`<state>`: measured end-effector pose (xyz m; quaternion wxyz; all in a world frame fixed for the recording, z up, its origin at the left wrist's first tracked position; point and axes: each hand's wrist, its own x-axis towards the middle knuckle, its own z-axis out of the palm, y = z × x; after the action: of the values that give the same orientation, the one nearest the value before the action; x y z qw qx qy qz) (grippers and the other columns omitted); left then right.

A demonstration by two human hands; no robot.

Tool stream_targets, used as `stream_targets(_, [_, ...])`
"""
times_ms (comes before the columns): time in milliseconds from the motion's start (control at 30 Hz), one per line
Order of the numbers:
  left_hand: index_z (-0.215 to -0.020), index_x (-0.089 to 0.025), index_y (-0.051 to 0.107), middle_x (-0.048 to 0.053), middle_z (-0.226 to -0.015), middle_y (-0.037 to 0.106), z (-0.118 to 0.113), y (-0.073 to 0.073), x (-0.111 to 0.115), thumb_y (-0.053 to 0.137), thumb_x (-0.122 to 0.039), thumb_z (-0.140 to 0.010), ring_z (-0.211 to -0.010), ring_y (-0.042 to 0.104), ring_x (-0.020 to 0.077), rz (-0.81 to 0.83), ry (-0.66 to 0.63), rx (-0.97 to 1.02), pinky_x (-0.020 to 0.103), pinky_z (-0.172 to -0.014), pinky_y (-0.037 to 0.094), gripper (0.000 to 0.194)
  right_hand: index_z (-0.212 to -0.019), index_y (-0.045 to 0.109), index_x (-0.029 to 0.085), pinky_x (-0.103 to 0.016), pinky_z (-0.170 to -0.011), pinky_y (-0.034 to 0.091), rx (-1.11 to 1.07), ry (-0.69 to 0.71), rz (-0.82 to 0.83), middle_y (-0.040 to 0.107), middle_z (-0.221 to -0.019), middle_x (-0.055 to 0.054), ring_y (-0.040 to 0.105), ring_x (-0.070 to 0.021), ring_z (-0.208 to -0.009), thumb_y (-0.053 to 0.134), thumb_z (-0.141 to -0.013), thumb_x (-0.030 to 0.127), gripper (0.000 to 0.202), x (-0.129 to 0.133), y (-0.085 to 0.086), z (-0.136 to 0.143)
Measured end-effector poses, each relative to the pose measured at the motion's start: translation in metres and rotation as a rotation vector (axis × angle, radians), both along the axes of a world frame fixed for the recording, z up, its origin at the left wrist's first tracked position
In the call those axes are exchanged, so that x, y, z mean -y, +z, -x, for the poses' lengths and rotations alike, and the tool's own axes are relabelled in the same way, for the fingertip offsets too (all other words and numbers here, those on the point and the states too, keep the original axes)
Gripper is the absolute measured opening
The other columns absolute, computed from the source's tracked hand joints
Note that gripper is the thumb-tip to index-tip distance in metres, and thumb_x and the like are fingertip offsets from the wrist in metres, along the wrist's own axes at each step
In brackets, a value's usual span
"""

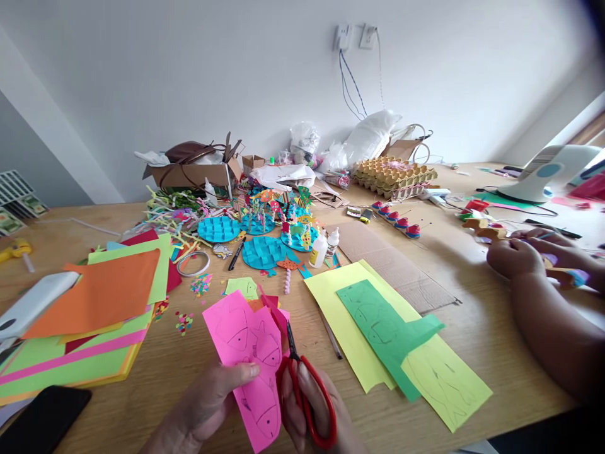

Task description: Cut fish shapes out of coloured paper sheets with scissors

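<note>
My left hand pinches a sheet of pink paper between thumb and fingers. Several fish are drawn on it in dark lines. In my right hand is a pair of scissors with red handles, its dark blades at the right edge of the pink paper. Whether the blades are parted is hard to make out. Just beyond the paper lie a yellow-green scrap with a drawing and some red scraps. To the right, a green sheet with drawn shapes rests on yellow paper.
Coloured paper is stacked at left, near a black phone. Blue discs with paper decorations, glue bottles and a black pen occupy the middle. Egg trays stand behind. At right, another person's hands work on something small.
</note>
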<state>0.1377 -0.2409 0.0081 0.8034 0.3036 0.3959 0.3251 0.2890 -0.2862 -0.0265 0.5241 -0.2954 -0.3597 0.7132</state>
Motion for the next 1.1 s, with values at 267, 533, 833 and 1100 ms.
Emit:
stream_targets(267, [-0.099,-0.017,0.067,0.008,-0.086,0.071,0.023,-0.008,0.003,0.067,-0.030,-0.066,-0.086,0.061,0.0280,-0.042,-0.127,-0.099,0.040,-0.087,0.041,0.035,-0.065,0.050,0.016,-0.018,-0.034,0.025,0.278,0.114,0.040,0.039,-0.039,0.007,0.032,-0.0059,-0.032,0.043,-0.083,0.055,0.044,0.003,0.007,-0.034])
stream_targets(533, [-0.097,-0.015,0.061,0.009,-0.095,0.066,0.027,-0.017,-0.007,0.059,-0.034,-0.072,-0.090,0.059,0.0258,-0.302,-0.356,-0.430,0.035,-0.078,0.045,0.031,-0.065,0.044,0.018,-0.019,-0.039,0.025,0.552,0.083,0.043,0.039,-0.044,0.007,0.035,-0.0063,-0.037,0.038,-0.087,0.052,0.042,0.006,0.012,-0.058])
stream_targets(833, [-0.074,-0.020,0.062,0.003,-0.071,0.065,0.036,0.006,-0.021,0.059,-0.042,-0.071,-0.067,0.057,0.0218,-0.724,-0.392,-1.124,0.029,-0.062,0.038,0.022,-0.061,0.039,0.020,-0.021,-0.043,0.030,0.905,0.019,-0.152,0.044,-0.049,0.003,0.041,-0.0102,-0.044,0.031,-0.088,0.052,0.042,0.002,0.034,-0.069])
stream_targets(1100, [-0.113,-0.026,0.053,0.009,-0.101,0.063,0.022,0.025,-0.001,0.050,-0.058,-0.073,-0.087,0.061,0.0277,-0.143,-0.145,-0.070,0.032,-0.057,0.048,0.051,-0.067,0.046,0.021,-0.025,-0.043,0.026,1.450,0.064,-0.674,0.061,-0.055,-0.002,0.053,-0.0137,-0.045,0.042,-0.087,0.029,0.022,-0.002,0.056,-0.048])
